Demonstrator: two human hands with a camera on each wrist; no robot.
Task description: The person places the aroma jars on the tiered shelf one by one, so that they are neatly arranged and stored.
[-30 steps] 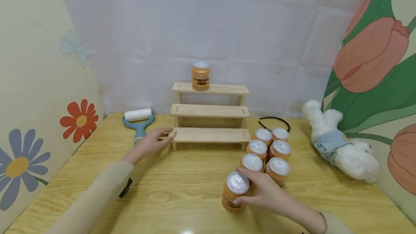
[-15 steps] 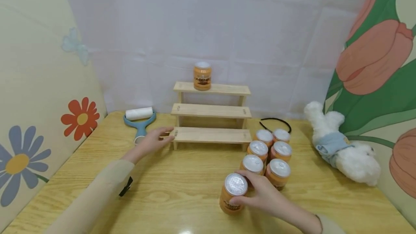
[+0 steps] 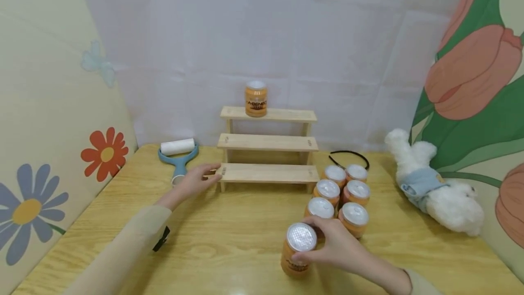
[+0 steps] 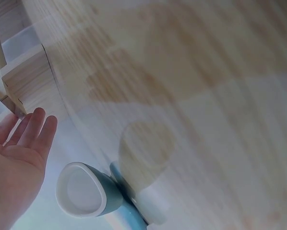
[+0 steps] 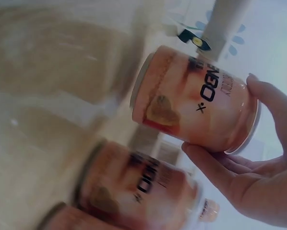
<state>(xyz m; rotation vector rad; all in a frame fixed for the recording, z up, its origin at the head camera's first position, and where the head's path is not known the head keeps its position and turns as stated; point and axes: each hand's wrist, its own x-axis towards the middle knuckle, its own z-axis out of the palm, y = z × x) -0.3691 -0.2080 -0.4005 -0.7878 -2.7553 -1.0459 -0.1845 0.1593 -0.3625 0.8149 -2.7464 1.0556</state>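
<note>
My right hand (image 3: 337, 245) holds an orange can (image 3: 296, 248) with a silver top between thumb and fingers, at the near side of the table. In the right wrist view the held can (image 5: 191, 103) shows dark lettering; whether its base touches the table I cannot tell. Just behind it, several similar cans (image 3: 355, 215) stand in two rows. The fairly straight fingers of my left hand (image 3: 195, 181) touch the left end of the lowest step of a three-step wooden rack (image 3: 268, 173). One orange can (image 3: 256, 100) stands on the top step, left of its middle.
A blue lint roller (image 3: 178, 155) with a white roll lies left of the rack. Behind the cans is a black headband (image 3: 356, 153). A white plush toy (image 3: 434, 185) in blue clothing lies on the right. A white cloth (image 3: 196, 35) hangs behind the table.
The right hand and its can shifted slightly left, then stayed almost in place. My left hand keeps its position at the rack's end. The head view has tilted a little.
</note>
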